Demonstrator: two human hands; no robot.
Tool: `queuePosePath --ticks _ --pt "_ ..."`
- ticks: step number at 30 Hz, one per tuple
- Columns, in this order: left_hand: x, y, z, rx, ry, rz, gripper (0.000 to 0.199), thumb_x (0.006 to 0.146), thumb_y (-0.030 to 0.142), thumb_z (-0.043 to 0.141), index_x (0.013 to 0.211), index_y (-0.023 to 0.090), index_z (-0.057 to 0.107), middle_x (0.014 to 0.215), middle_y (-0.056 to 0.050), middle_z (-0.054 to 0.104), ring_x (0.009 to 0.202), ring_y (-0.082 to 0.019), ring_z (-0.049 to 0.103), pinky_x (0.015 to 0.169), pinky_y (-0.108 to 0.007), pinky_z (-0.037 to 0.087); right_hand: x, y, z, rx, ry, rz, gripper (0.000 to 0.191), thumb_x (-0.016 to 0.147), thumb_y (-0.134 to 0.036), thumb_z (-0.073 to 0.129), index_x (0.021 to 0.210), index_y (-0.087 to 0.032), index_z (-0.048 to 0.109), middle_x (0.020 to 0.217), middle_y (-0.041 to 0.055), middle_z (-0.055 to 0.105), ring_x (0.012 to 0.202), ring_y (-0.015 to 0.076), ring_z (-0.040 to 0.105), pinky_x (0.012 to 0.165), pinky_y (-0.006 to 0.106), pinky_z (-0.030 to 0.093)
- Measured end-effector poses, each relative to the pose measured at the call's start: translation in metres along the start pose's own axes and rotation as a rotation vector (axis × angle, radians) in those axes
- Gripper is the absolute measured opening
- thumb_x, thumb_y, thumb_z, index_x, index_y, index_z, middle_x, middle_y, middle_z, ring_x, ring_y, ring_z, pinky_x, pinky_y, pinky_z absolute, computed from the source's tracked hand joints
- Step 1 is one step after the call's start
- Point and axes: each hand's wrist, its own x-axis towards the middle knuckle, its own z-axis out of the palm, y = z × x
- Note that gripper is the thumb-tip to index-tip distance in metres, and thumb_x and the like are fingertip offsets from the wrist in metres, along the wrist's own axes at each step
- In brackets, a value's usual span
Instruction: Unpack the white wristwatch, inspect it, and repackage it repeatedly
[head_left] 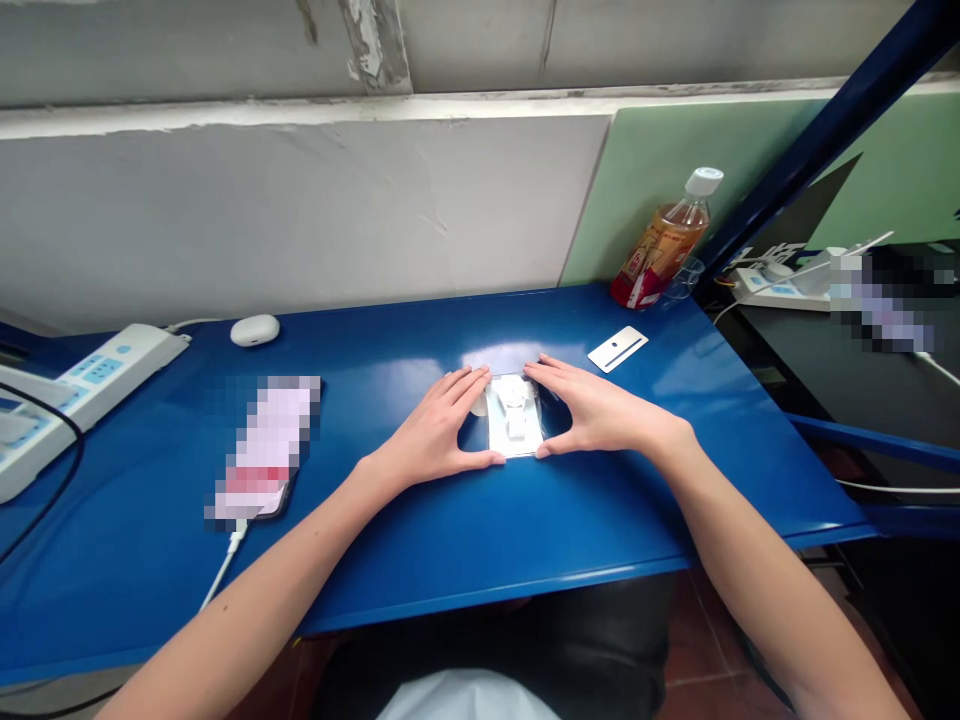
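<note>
A small clear packet [515, 442] with a white item inside lies flat on the blue table, between my two hands. My left hand [441, 425] rests at its left side, thumb stretched to the near left corner and fingers by the far left corner. On the other side, my right hand [589, 408] has its thumb at the near right corner and its fingertips by the far right one. Both hands have thumb and fingers spread apart, touching or almost touching the packet's edges. Neither is closed around it.
A white card [618, 349] lies right of the packet, with a drink bottle [663, 250] behind it. To the left are a blurred phone [266, 445] on a cable, a white earbud case [255, 330] and a power strip [94, 390]. A blue post [817, 130] slants at right.
</note>
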Motion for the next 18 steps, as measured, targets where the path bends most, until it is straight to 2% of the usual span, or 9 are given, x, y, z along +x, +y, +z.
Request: queuePosePath --ticks 5,12,18 --pt "0.0004 -0.0009 -0.0004 -0.009 -0.011 0.01 0.102 0.082 0.069 0.065 0.159 0.021 0.019 0.163 -0.015 0.028 0.15 -0.035 0.026 0.122 -0.053 0.025 0.0002 -0.0009 -0.0001 0.007 0.01 0.021 0.097 0.066 -0.047 0.086 0.148 -0.015 0.044 0.151 0.0188 0.048 0.146 0.0398 0.035 0.112 0.052 0.044" --pt "0.0017 -0.0011 -0.0028 -0.018 -0.034 0.014 0.106 0.08 0.073 0.065 0.16 0.021 0.018 0.164 -0.015 0.026 0.151 -0.035 0.025 0.122 -0.053 0.023 0.0002 -0.0019 -0.0027 -0.005 -0.022 0.033 0.1 0.067 -0.05 0.083 0.149 -0.012 0.041 0.151 0.0199 0.048 0.147 0.0408 0.032 0.113 0.053 0.043" --pt "0.0021 -0.0019 -0.0032 -0.039 -0.032 -0.008 0.112 0.076 0.075 0.067 0.159 0.018 0.017 0.162 -0.019 0.027 0.15 -0.035 0.026 0.121 -0.052 0.025 -0.0005 0.0043 0.0004 -0.025 -0.001 0.037 0.105 0.066 -0.057 0.081 0.152 -0.013 0.038 0.156 0.0208 0.041 0.148 0.0413 0.029 0.117 0.056 0.035"
